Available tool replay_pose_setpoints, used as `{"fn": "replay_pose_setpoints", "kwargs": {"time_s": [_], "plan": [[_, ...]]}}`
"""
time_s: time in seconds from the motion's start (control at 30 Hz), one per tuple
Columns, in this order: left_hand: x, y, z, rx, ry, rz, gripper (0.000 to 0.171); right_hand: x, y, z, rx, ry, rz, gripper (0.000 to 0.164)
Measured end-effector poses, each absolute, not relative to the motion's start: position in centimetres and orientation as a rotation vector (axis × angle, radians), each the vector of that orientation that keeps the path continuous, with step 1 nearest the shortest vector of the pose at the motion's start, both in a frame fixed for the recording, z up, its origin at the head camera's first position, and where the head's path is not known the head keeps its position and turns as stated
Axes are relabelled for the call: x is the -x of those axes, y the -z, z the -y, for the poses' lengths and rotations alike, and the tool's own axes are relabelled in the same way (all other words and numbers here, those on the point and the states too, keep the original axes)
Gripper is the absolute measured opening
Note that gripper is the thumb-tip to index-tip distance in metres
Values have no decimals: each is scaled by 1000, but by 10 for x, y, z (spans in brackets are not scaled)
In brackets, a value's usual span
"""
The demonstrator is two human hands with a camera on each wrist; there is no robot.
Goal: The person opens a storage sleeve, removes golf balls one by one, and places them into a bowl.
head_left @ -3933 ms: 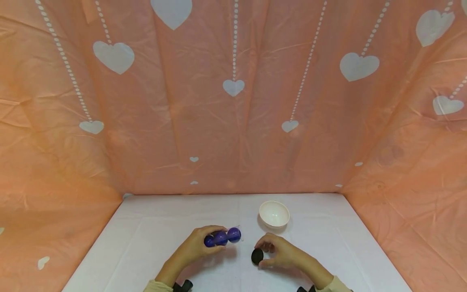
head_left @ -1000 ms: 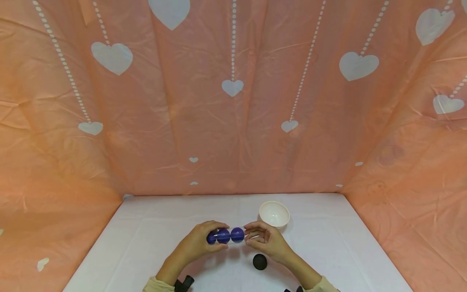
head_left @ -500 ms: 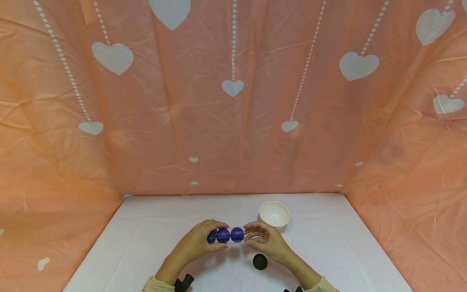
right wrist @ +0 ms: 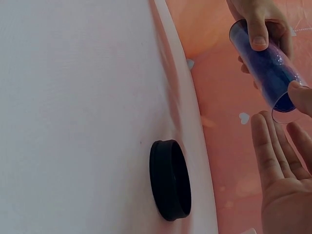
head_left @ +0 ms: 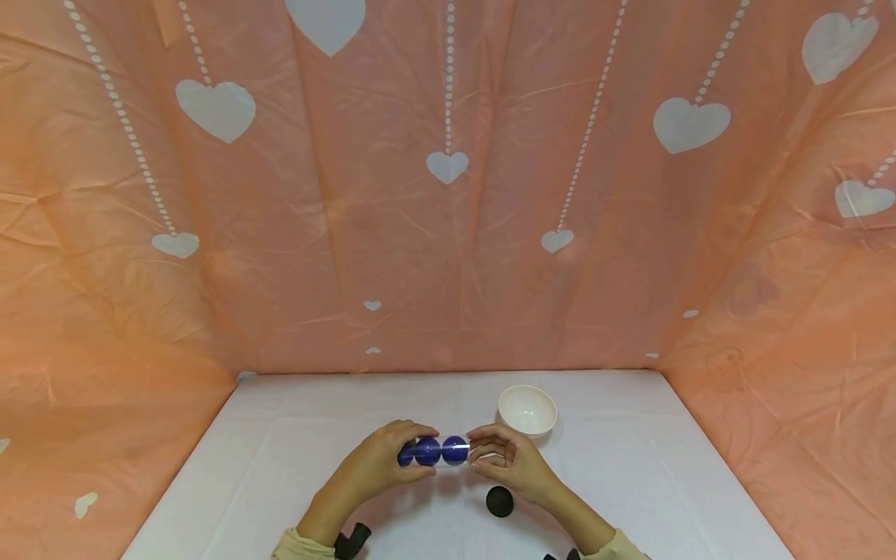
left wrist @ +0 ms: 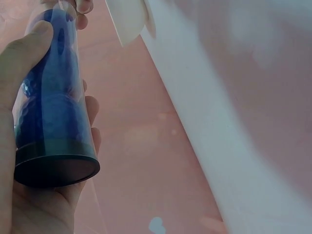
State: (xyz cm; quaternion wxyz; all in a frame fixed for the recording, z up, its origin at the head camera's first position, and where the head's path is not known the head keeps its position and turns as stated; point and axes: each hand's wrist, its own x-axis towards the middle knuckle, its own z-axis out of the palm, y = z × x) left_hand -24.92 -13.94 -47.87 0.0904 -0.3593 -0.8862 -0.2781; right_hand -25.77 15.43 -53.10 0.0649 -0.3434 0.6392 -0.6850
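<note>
A clear tube holds three blue-purple balls in a row, their surface textured in the left wrist view. It lies level above the table, its black base toward my left palm. My left hand grips it with the fingers wrapped round and the thumb along its side. At the uncapped end, my right hand pinches the rim between thumb and forefinger, the other fingers spread beneath the opening. The round black cap stands on its edge on the table, below and apart from my right hand.
A white bowl stands behind my right hand. White cloth covers the table. An orange curtain with white hearts closes off the back and both sides.
Earlier my right hand held the black cap while the left held the tube. The cap was then left on the table and my right hand moved to the tube's uncapped end. Lately nearly still.
</note>
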Motion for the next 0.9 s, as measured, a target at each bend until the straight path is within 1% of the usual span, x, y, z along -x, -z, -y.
{"fn": "replay_pose_setpoints", "kwargs": {"time_s": [0.9], "plan": [[248,474,137,1062,731,2637,49,259,535,-154,1061,2077,-1924,45]]}}
